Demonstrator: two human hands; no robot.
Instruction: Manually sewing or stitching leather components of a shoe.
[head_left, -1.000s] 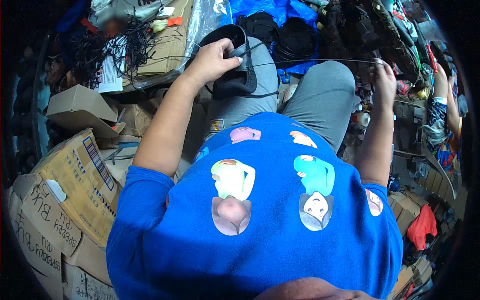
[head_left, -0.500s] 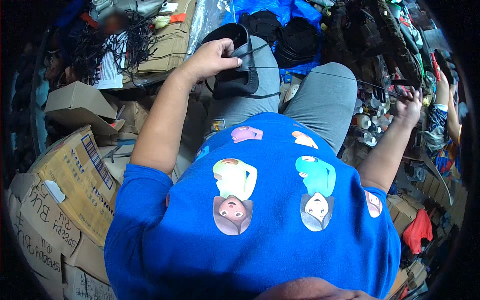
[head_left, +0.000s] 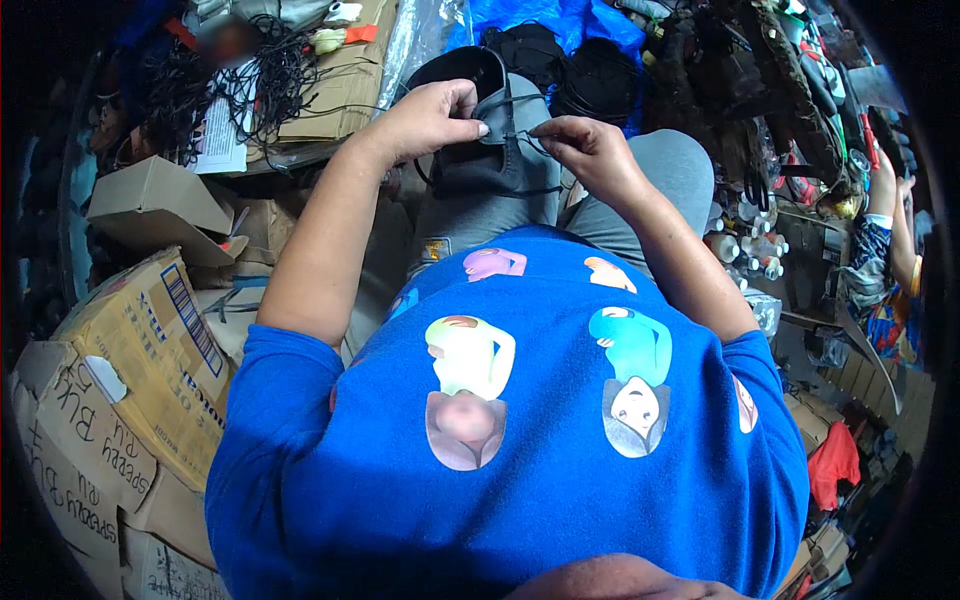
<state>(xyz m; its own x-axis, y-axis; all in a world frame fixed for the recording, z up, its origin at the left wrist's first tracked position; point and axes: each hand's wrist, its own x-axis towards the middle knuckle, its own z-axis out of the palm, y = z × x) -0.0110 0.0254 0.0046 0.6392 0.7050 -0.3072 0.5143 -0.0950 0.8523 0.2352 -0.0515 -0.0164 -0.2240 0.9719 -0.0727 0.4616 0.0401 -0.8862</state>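
A black shoe (head_left: 482, 172) rests on my left thigh, its opening facing up and away. My left hand (head_left: 437, 120) is closed on the shoe's upper, thumb pressed against the grey inner tongue (head_left: 492, 108). Just right of the shoe, my right hand (head_left: 590, 155) pinches a thin black shoelace (head_left: 522, 137) between thumb and fingertips. The lace runs to the eyelet edge of the shoe; exactly how it passes there is too small to tell. Another lace end (head_left: 535, 189) lies across the shoe's lower part.
Tangled black laces (head_left: 255, 105) lie on flattened cardboard (head_left: 345, 95) at upper left. Dark shoe pieces (head_left: 597, 78) sit on blue plastic sheeting ahead. Cartons (head_left: 150, 350) crowd the left side. Small bottles (head_left: 745, 245) stand at right, near another person's arm (head_left: 882, 185).
My right hand has come in from far right, where it held the lace stretched out, to beside the shoe. The lace is now slack and bunched. My left hand keeps its place.
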